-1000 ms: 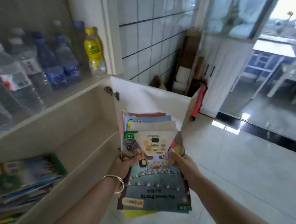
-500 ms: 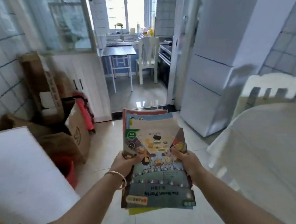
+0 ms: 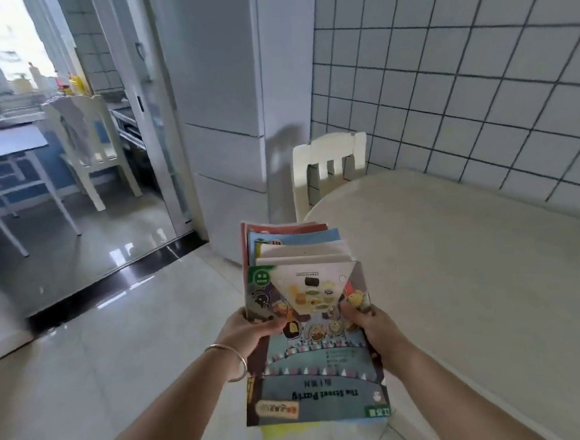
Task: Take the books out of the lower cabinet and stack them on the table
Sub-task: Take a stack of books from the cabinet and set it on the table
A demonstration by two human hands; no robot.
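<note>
I hold a stack of thin children's books (image 3: 312,366) in front of me at waist height, above the floor. The top cover is blue-grey with cartoon animals and upside-down title lettering. My left hand (image 3: 246,332), with a bangle on the wrist, grips the stack's left edge. My right hand (image 3: 375,327) grips its right edge. The cream round-edged table (image 3: 474,275) lies directly to the right of the books, its top bare. The lower cabinet is out of view.
A cream chair (image 3: 329,165) stands at the table's far end against a white fridge (image 3: 226,121) and a tiled wall (image 3: 460,70). To the left, a doorway with a dark threshold (image 3: 114,280) leads to a room with another chair and a small table.
The view has swung right, away from the cabinet with its bottles, past the doorway, to the table. The books stay gripped in both hands throughout.
</note>
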